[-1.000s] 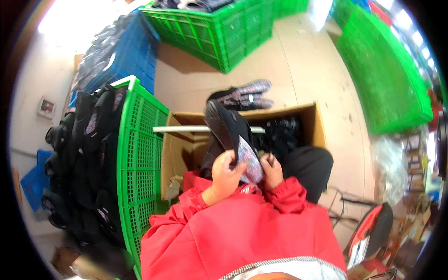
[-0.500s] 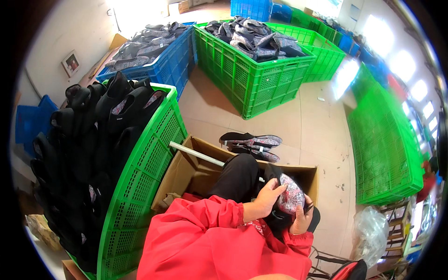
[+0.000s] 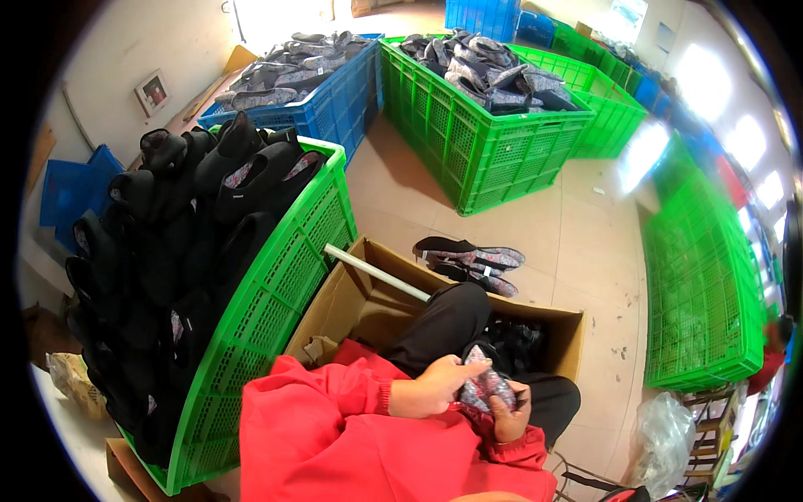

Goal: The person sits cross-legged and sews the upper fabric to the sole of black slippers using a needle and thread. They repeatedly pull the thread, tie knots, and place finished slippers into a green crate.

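Shoe (image 3: 487, 386), patterned fabric showing, pinched from both sides by left hand (image 3: 435, 387) and right hand (image 3: 511, 415), near cardboard box (image 3: 570, 339); black shoes (image 3: 159, 259) piled in green plastic crate (image 3: 276, 305).

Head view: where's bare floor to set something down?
Bare floor: between the floor shoes and right green crate; also between those shoes, left green crate and front green crate. Crowded: left and front crates, heaped with shoes; also the space between left hand and right hand, filled by a patterned piece.
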`<state>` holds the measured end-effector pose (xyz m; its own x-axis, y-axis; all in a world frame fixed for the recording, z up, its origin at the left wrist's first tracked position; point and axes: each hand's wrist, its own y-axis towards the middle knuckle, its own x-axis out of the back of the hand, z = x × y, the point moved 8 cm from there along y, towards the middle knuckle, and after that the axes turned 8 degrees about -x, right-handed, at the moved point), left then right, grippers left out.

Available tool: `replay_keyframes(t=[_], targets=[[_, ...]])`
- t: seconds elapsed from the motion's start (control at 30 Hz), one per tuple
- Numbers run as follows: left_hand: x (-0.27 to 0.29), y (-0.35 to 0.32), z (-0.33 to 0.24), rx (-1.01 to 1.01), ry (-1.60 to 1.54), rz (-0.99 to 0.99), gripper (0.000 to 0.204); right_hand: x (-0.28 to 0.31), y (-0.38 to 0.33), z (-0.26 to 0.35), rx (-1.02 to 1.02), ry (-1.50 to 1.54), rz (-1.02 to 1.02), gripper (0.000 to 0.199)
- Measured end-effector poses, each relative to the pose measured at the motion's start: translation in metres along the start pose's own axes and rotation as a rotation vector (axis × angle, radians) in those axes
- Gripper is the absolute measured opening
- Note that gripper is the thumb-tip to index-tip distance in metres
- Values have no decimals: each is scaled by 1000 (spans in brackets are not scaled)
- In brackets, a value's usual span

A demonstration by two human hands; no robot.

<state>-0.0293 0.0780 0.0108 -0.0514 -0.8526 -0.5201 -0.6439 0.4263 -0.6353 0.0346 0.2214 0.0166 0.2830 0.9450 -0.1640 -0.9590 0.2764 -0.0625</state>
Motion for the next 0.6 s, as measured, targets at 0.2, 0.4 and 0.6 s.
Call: replay_keyframes(t=[0.2,0.4,0.6], targets=[[31,-9,-19,-30,77,17,19,-39,-1,8,8,-192,159,26],[46,4,-53,-629,675,-71,17,-62,14,19,-47,-356,195,21],[37,-13,-82,-849,912,-112,20,-69,30,4,-64,-352,149,22]])
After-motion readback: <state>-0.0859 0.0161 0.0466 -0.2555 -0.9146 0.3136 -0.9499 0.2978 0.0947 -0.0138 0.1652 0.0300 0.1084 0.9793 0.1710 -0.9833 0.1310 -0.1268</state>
